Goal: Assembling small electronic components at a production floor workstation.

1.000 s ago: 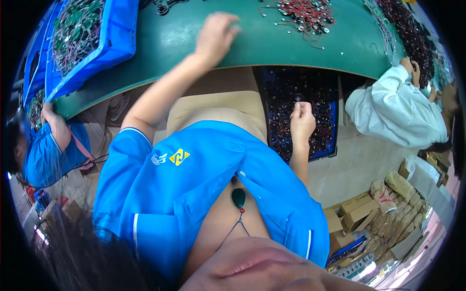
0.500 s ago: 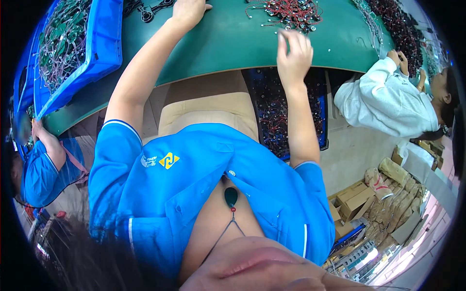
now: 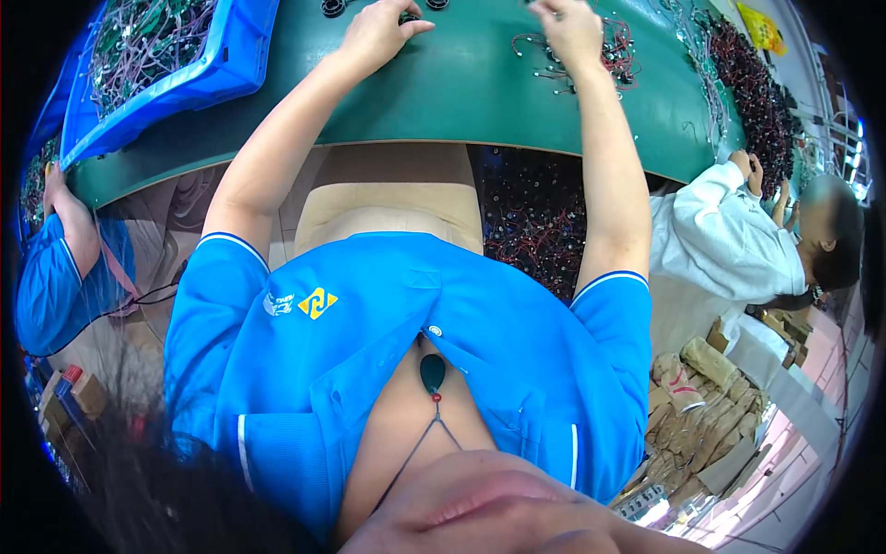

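Note:
At the top of the view my left hand (image 3: 374, 39) rests over the green table, its fingers curled on a small black round part (image 3: 408, 17). More black round parts (image 3: 333, 7) lie beside it at the picture's top edge. My right hand (image 3: 570, 32) is above a loose pile of small black components with red wires (image 3: 620, 57). Its fingertips are drawn together near the top edge; what they hold, if anything, is too small to make out.
A blue bin (image 3: 242, 69) of wired green boards stands at the left on the green table (image 3: 443, 102). Dark parts with red wires fill a container (image 3: 535, 222) below the table edge. Co-workers sit left (image 3: 60, 277) and right (image 3: 729, 231), near a dark heap (image 3: 752, 92).
My right hand has moved up, past the table edge and over the red-wired pile. My left hand has come slightly down and right, with a black part now showing at its fingers.

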Available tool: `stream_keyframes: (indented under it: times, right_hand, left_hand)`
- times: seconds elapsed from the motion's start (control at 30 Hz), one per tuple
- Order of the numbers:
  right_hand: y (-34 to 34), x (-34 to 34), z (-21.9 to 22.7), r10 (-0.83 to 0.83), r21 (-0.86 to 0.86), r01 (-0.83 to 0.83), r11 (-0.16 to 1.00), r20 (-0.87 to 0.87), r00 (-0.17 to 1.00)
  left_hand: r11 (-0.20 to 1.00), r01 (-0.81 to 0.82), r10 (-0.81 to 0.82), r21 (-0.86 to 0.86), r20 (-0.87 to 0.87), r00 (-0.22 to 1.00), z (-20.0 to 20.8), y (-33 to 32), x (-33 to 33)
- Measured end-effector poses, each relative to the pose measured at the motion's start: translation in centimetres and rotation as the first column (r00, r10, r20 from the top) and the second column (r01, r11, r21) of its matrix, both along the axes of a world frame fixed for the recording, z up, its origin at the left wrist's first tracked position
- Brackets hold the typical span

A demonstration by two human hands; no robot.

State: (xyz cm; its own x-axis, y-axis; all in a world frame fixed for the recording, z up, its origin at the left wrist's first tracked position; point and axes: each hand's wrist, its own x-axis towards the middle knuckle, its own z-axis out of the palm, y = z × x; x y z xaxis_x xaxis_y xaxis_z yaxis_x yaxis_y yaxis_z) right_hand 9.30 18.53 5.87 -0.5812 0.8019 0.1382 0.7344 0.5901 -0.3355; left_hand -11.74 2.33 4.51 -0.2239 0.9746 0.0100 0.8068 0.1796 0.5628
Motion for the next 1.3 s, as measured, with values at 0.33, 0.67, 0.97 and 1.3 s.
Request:
stream_keyframes:
  times: [0.33, 0.67, 0.97, 1.3]
  right_hand:
    - [-7.4, 0.3, 6.5, -0.068, -0.162, -0.077, 0.984, -0.732, 0.678]
    - [-23.9, 0.1, -0.9, -0.230, -0.613, -0.221, 0.758, -0.569, 0.789]
    - [-26.5, 2.0, -2.5, -0.012, -0.357, -0.148, 0.923, -0.410, 0.912]
    - [-27.7, 1.7, -1.9, -0.579, -0.866, -0.294, 0.404, -0.491, 0.651]
  left_hand:
    - [0.993, -0.038, -0.059, 0.115, 0.732, 0.679, 1.5, -5.9, 2.3]
    - [0.996, -0.030, -0.060, 0.080, 0.906, 0.420, -1.2, -13.0, 4.7]
    - [0.996, -0.060, -0.037, 0.063, 0.933, 0.359, -2.0, -15.2, 6.3]
    - [0.995, -0.006, -0.075, 0.101, 0.777, 0.626, -2.8, -16.2, 7.4]
